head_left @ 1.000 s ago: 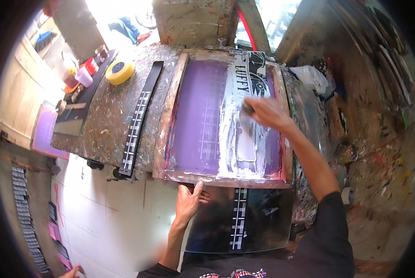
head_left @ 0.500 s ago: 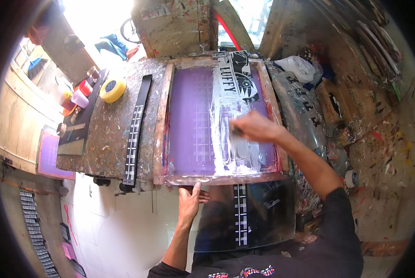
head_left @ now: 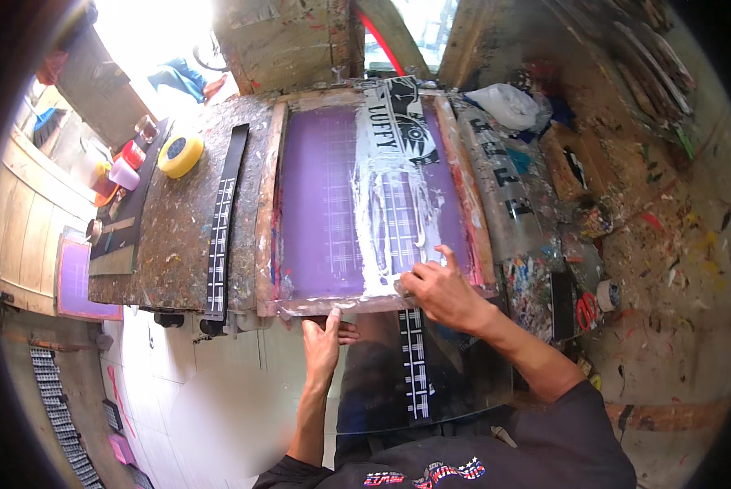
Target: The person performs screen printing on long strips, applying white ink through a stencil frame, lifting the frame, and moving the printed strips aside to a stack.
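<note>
A paint-spattered worktable carried a wooden-framed printing screen with purple mesh, its long axis running away from the person, white ink smeared down its right half over a black cloth strip that ran out from under the near rail. The right hand lay on that inked half at the near end, fingers curled, seemingly around a squeegee mostly hidden under the palm. The left hand, fingers flat and holding nothing, pressed up against the near rail just left of it, while a yellow tape roll sat well apart.
</note>
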`<action>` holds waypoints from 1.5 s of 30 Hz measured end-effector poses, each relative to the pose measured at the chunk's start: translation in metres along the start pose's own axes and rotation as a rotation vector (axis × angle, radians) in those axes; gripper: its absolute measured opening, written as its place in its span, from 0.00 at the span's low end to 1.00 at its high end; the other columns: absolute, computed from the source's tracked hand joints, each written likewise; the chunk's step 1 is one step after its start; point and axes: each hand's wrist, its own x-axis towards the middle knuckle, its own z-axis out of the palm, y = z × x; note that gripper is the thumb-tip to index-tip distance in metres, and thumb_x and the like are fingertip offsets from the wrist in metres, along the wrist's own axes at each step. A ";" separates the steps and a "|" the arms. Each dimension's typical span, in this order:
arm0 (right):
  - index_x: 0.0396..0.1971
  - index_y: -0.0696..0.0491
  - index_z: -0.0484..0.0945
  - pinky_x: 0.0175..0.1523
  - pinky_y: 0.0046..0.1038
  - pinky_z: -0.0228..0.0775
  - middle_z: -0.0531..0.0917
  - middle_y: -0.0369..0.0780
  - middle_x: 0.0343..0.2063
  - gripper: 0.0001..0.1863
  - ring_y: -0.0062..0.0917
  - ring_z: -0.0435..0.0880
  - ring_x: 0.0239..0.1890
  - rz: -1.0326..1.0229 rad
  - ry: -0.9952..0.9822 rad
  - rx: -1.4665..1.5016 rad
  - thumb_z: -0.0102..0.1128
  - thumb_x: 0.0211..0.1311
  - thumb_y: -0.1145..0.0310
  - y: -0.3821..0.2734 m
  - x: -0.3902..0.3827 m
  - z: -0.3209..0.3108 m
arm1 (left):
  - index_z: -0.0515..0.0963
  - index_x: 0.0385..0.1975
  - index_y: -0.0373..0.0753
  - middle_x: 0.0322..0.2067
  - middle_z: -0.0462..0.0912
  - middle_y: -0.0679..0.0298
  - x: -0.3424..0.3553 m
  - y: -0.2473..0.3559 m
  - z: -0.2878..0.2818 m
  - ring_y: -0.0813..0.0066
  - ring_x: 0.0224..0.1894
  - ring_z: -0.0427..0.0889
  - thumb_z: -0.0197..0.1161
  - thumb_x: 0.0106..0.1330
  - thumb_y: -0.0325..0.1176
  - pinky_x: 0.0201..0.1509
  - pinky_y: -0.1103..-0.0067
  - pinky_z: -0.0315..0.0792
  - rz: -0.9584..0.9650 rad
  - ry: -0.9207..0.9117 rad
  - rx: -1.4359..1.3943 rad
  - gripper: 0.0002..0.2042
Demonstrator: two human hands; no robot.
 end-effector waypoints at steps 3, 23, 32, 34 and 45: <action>0.50 0.48 0.76 0.67 0.53 0.52 0.79 0.36 0.37 0.19 0.30 0.83 0.45 -0.001 0.065 -0.102 0.66 0.58 0.69 0.000 -0.009 -0.012 | 0.59 0.45 0.28 0.27 0.82 0.48 0.008 -0.006 0.005 0.65 0.25 0.86 0.60 0.75 0.38 0.28 0.75 0.82 0.079 -0.037 -0.046 0.20; 0.40 0.60 0.81 0.46 0.49 0.76 0.85 0.54 0.33 0.31 0.50 0.85 0.36 0.159 0.765 -0.282 0.56 0.66 0.41 0.030 0.132 -0.277 | 0.81 0.48 0.46 0.38 0.84 0.57 0.039 0.012 0.069 0.57 0.47 0.82 0.69 0.62 0.44 0.54 0.62 0.72 1.079 -0.517 1.038 0.17; 0.62 0.44 0.75 0.54 0.41 0.75 0.82 0.50 0.49 0.20 0.44 0.84 0.48 -0.180 0.928 -0.836 0.51 0.73 0.63 0.160 0.210 -0.325 | 0.81 0.37 0.33 0.29 0.85 0.56 0.080 0.082 -0.055 0.69 0.31 0.85 0.59 0.58 0.29 0.37 0.71 0.78 0.646 -0.060 0.643 0.10; 0.63 0.43 0.74 0.56 0.39 0.74 0.82 0.51 0.50 0.21 0.43 0.83 0.51 0.081 0.730 -0.678 0.50 0.73 0.65 0.174 0.224 -0.349 | 0.80 0.44 0.36 0.27 0.82 0.55 0.119 0.103 -0.095 0.63 0.31 0.86 0.60 0.54 0.31 0.40 0.68 0.78 0.666 0.119 0.586 0.16; 0.57 0.53 0.78 0.57 0.36 0.73 0.82 0.55 0.51 0.26 0.43 0.84 0.52 0.304 0.638 -0.155 0.55 0.70 0.49 0.193 0.256 -0.353 | 0.51 0.69 0.29 0.38 0.81 0.42 0.139 0.231 -0.438 0.49 0.39 0.88 0.65 0.64 0.35 0.41 0.65 0.84 0.305 1.190 1.007 0.38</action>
